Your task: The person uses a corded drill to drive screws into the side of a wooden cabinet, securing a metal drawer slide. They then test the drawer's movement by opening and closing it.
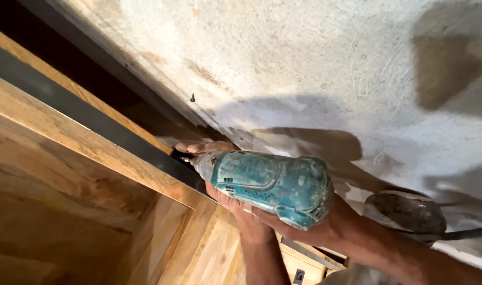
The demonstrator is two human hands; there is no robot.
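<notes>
Rough grey plaster ceiling (315, 58) fills most of what I can see overhead, patchy and shadowed, and it meets a run of wooden cabinet panels (67, 137) along the left, with a dark metal strip (93, 119) sandwiched between the boards. One lone black screw (192, 97) sticks out of the plaster, well apart from the work.

One teal power drill (267, 184), dusty and paint-flecked, is held up with its nose against the edge where the wood meets the dark strip. Its bit (185, 158) points into the gap there. The right hand (283, 219) wraps the drill's body from below, its grip closed firmly around the housing. The left hand (204, 146) reaches behind the drill's nose, fingers lying flat near the tip; whether it pinches a screw or only steadies the bit I cannot tell.

As I judge it, the step in hand is driving or drilling into the upper edge of the cabinet, with the tip just seated. A next move would call for keeping the tool square to the wood and pressing steadily.

By count: one drill, two hands, one loose screw in the plaster. One round, dusty object (404, 211) with a dark cable (468, 233) sits to the right.
</notes>
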